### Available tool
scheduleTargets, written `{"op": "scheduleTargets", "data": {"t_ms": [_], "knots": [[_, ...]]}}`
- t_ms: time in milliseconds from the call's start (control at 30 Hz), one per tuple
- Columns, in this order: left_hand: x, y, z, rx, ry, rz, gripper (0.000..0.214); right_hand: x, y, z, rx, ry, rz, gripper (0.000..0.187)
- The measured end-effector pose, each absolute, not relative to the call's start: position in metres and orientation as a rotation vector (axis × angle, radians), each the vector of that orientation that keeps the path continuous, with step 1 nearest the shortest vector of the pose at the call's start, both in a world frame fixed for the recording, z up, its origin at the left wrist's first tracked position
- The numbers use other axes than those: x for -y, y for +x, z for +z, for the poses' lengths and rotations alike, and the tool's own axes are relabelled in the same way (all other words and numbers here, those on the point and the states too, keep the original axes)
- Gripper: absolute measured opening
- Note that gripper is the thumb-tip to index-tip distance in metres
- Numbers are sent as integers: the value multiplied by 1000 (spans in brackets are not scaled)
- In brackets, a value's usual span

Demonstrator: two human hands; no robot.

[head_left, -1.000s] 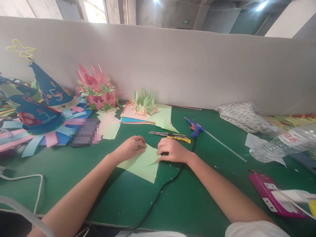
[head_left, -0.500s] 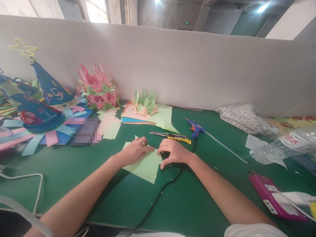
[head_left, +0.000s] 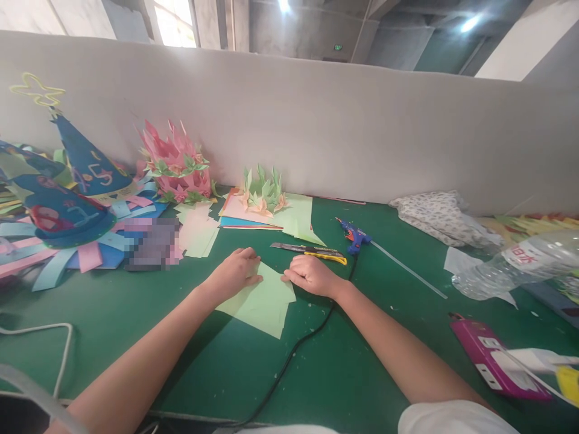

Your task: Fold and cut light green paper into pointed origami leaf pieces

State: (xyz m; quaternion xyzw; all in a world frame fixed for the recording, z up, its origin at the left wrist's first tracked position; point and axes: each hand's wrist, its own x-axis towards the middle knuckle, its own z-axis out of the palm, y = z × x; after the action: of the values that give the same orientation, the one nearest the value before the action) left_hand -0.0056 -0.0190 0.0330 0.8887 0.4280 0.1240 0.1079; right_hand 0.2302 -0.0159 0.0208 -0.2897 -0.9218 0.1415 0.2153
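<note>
Light green paper [head_left: 260, 304] lies in front of me on the green tabletop, several sheets overlapping at skewed angles. My left hand [head_left: 233, 276] is closed on the upper left edge of the top sheet, thumb against curled fingers. At that sheet's right corner, my right hand [head_left: 312, 274] pinches the paper between thumb and bent fingers. Just beyond the right hand is a utility knife [head_left: 312, 250] with a yellow handle and its blade out to the left. A blue glue gun [head_left: 356, 236] with a long glue stick rests farther right.
Green and pink paper crowns [head_left: 178, 166] and blue cone hats [head_left: 88, 160] stand at the back left. Stacked coloured paper [head_left: 298, 211] lies by the partition. A plastic bottle [head_left: 515, 262] and a magenta power strip [head_left: 495, 361] are on the right. A black cord [head_left: 294, 349] crosses the table.
My right hand's fingers have closed from a spread curve to a pinch on the paper corner. My left hand has drawn slightly left, its fingers more curled. The view has shifted slightly.
</note>
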Motion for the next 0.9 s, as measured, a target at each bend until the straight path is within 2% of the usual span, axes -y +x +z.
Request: {"op": "scheduleTargets", "data": {"t_ms": [267, 367, 467, 533, 600, 633, 800, 900], "knots": [[22, -2, 28, -1451, 2627, 280, 37, 19, 243, 23, 2588, -762, 366, 41], [25, -1, 29, -1229, 2648, 390, 28, 18, 245, 21, 2585, -774, 368, 37], [28, 3, 32, -929, 2650, 382, 41, 20, 243, 22, 2573, -781, 437, 29], [30, 6, 32, -874, 2630, 373, 47, 23, 240, 24, 2561, -773, 497, 37], [29, 8, 32, -876, 2598, 379, 44, 25, 237, 26, 2562, -749, 536, 49], [28, 9, 31, -877, 2578, 381, 42, 26, 236, 27, 2575, -730, 544, 49], [24, 7, 30, -881, 2474, 417, 34, 26, 235, 23, 2605, -657, 505, 25], [22, 5, 32, -869, 2378, 458, 33, 26, 236, 24, 2601, -640, 486, 29]]}}
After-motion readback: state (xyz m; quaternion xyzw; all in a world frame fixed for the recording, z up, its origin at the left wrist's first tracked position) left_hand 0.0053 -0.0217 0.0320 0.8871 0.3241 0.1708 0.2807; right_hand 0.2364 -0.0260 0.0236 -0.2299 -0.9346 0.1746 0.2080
